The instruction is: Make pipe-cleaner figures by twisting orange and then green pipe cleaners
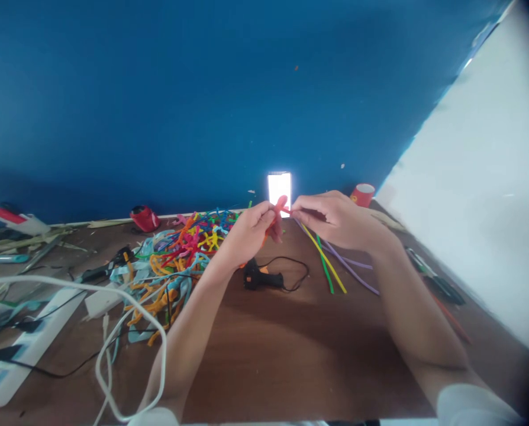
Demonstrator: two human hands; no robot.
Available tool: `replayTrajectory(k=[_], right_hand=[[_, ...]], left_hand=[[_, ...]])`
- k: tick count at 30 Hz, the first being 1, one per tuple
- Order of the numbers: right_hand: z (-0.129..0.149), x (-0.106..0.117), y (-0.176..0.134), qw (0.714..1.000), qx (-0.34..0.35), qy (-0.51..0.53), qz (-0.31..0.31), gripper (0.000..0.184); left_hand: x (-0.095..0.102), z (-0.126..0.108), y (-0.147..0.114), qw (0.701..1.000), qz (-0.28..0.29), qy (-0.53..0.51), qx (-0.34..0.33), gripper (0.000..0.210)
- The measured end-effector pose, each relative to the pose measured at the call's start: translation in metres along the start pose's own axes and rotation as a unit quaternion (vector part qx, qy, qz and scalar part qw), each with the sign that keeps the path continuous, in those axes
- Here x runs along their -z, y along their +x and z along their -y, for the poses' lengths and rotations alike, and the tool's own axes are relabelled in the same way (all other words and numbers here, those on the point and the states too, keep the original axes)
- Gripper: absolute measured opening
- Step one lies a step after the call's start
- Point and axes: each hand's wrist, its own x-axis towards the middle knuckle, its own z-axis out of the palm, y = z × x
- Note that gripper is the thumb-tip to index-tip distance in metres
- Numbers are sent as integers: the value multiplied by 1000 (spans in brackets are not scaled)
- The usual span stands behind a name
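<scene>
A red pipe cleaner (pixel 283 204), bent into a small loop, is held up between my two hands in front of a bright phone screen (pixel 279 182). My left hand (pixel 256 229) is closed around its looped part, with a strip of orange showing below the fingers. Thumb and finger of my right hand (pixel 331 219) pinch the red end stretching to the right. On the table under my hands lies a black and orange glue gun (pixel 262 277) with its cord. Yellow (pixel 324 257), green and purple pipe cleaners lie beneath my right hand.
A heap of colourful bent pipe cleaners (pixel 162 296) covers the table's left side. Nearby are a white power strip (pixel 29 349), a looping white cable (pixel 164 355) and a red can-like object (pixel 144 218). Pens (pixel 435 277) and a red cup (pixel 363 194) stand or lie right.
</scene>
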Motion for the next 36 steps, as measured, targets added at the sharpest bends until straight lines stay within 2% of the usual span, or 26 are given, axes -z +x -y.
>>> replayTrajectory(k=[4,9,13,16,18,22,26,29,33,36], right_hand=[[-5,-2,1,1000,-5,17,-5,23],[-6,1,-1,999,-14,36,-14,21],[-8,4,-2,998,-18,44,-47,25],[-15,0,0,996,-19,60,-63,27],[-19,-4,3,997,-14,56,-45,26],[-18,-9,6,999,-19,29,-7,22],[-8,-11,7,1000,-22,7,-8,21],[-2,-12,6,1000,-9,-1,-5,23],[2,-9,4,1000,-16,4,-19,23],[7,-6,2,999,-22,6,-38,23]], left_hand=[[-1,-3,-2,999,22,-41,-9,21],[1,-9,-6,996,70,-59,18,22],[6,-8,-9,990,138,-23,26,26],[10,-5,-10,987,150,39,44,27],[12,-4,-11,981,152,101,60,26],[11,-6,-12,954,134,264,38,28],[1,-7,-12,923,60,380,15,28],[-5,-6,-11,925,38,378,27,29],[-5,-4,-10,932,37,360,2,28],[-3,-4,-9,941,17,339,-15,24]])
